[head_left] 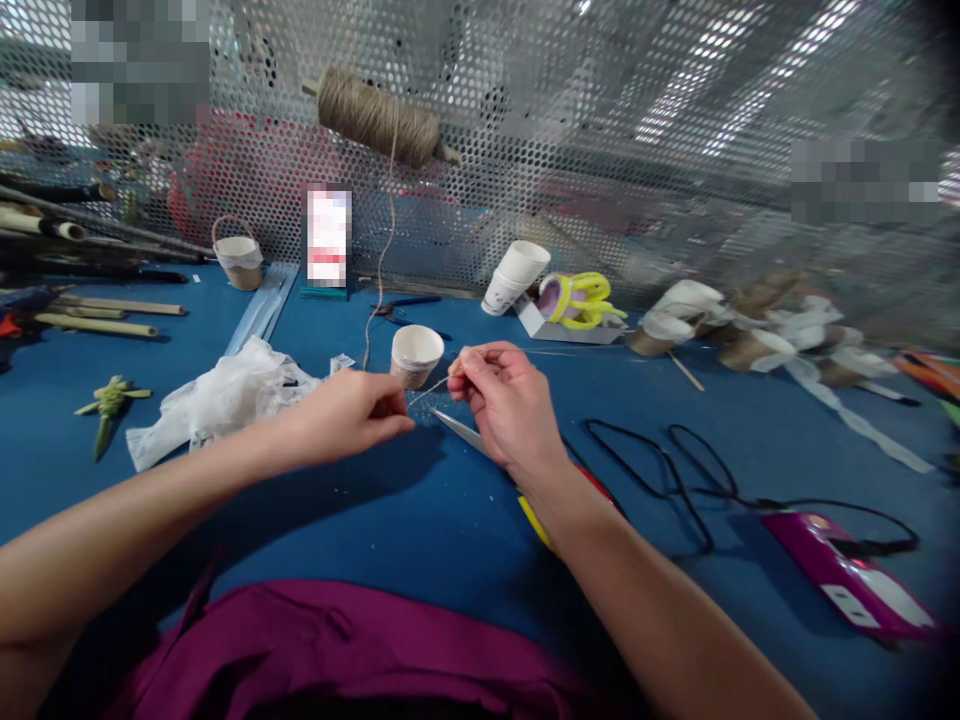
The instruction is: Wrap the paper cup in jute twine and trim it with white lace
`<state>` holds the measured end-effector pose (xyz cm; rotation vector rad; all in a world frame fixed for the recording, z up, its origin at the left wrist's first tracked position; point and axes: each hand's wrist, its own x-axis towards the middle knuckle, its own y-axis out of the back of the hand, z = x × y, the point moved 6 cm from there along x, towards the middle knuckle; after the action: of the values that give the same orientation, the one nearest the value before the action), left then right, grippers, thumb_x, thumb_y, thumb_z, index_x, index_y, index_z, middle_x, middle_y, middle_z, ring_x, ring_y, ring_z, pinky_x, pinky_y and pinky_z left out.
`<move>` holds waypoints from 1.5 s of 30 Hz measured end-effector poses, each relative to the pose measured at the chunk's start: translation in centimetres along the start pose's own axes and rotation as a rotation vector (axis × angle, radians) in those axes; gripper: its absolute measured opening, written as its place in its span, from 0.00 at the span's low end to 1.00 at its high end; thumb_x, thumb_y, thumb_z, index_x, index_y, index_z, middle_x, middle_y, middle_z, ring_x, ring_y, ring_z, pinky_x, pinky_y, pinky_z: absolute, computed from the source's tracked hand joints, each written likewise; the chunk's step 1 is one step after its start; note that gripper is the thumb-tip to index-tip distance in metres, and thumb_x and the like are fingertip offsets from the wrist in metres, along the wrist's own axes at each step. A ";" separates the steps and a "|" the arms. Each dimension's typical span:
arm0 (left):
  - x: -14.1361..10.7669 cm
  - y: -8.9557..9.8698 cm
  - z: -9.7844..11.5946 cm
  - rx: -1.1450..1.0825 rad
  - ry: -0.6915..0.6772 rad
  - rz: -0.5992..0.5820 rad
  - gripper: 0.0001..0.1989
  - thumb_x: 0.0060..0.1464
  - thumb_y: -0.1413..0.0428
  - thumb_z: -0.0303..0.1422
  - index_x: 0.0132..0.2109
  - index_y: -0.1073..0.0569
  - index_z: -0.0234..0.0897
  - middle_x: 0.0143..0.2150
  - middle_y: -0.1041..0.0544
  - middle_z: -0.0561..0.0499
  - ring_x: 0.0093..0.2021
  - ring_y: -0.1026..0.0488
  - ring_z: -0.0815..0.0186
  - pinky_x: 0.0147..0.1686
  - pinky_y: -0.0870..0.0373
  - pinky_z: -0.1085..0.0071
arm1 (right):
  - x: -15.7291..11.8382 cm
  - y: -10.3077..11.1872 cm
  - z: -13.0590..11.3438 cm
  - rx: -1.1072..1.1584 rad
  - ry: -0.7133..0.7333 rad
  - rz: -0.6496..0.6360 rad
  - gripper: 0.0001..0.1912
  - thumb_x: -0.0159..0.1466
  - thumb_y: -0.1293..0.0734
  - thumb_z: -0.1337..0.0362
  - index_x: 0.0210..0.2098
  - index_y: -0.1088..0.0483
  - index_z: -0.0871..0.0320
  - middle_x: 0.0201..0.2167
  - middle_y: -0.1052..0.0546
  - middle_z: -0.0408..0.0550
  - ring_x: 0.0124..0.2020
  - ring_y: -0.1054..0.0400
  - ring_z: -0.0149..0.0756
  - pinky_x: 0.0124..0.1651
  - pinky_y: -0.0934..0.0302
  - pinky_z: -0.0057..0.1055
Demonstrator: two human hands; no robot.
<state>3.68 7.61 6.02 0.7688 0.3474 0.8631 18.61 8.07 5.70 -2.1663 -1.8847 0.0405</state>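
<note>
A thin twisted strand (429, 390), cord or wire, I cannot tell which, spans the short gap between my hands. My left hand (364, 412) is closed on one end, fingers curled. Thumb and fingers of my right hand (501, 395) pinch the other end. Just behind the strand stands a paper cup (418, 350), upright, its lower part wrapped in brown. Scissors (466, 432) lie beneath my right hand and wrist, blades pointing left. Twine (386, 235) hangs from a spool (379, 118) on the mesh wall and reaches the table behind my left hand.
White crumpled material (217, 400) lies left, near a green woven figure (110, 408). Pliers (401, 305), stacked cups (516, 275) and a tape box (574, 305) stand at the back. Wrapped cups (664, 325), a black cable (652, 450) and a purple power strip (847, 575) lie right.
</note>
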 end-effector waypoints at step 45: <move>0.2 -1.5 -0.3 -0.496 -0.061 -0.170 0.10 0.55 0.48 0.35 0.32 0.29 0.32 0.31 0.26 0.50 0.29 0.34 0.71 0.31 0.39 0.74 | 0.5 0.5 0.0 0.101 -0.026 0.016 0.09 0.51 0.28 0.64 0.23 0.34 0.57 0.19 0.28 0.37 0.20 0.36 0.23 0.24 0.41 0.23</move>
<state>4.44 7.26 4.78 0.2993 0.1305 0.7222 19.13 8.48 5.72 -2.1236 -1.8382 0.1638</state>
